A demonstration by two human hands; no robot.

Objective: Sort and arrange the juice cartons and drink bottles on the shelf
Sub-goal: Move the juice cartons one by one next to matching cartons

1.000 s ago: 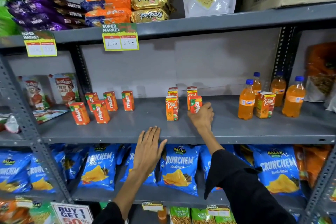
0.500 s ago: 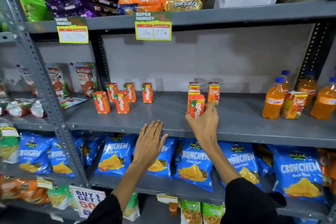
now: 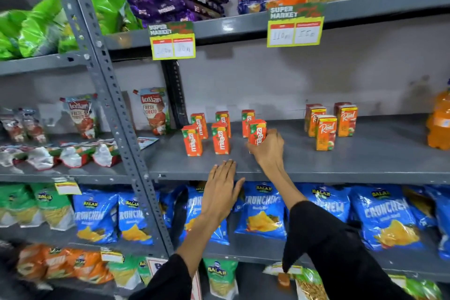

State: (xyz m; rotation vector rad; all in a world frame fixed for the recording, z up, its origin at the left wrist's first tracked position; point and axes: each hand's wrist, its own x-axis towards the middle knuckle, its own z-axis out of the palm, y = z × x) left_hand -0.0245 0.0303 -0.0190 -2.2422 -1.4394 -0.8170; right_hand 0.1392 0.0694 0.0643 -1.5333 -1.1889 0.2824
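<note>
My right hand (image 3: 267, 147) grips a small orange Maaza juice carton (image 3: 257, 131), held upright just right of a group of several Maaza cartons (image 3: 220, 138) on the grey middle shelf (image 3: 316, 165). It stands in front of the rearmost right carton of that group. My left hand (image 3: 220, 192) is flat and open, fingertips resting on the shelf's front edge. Several orange Real juice cartons (image 3: 325, 132) stand further right. An orange drink bottle (image 3: 439, 122) shows at the far right edge, partly cut off.
Tomato ketchup pouches (image 3: 153, 111) stand left of the cartons, beyond a grey upright post (image 3: 114, 109). Blue Crunchem snack bags (image 3: 264, 209) fill the shelf below. Biscuit packs and price tags (image 3: 294, 25) hang on the shelf above.
My right hand has carried the Maaza carton leftward from the Real cartons to the Maaza group. The view has swung left, pushing the bottles to the frame edge.
</note>
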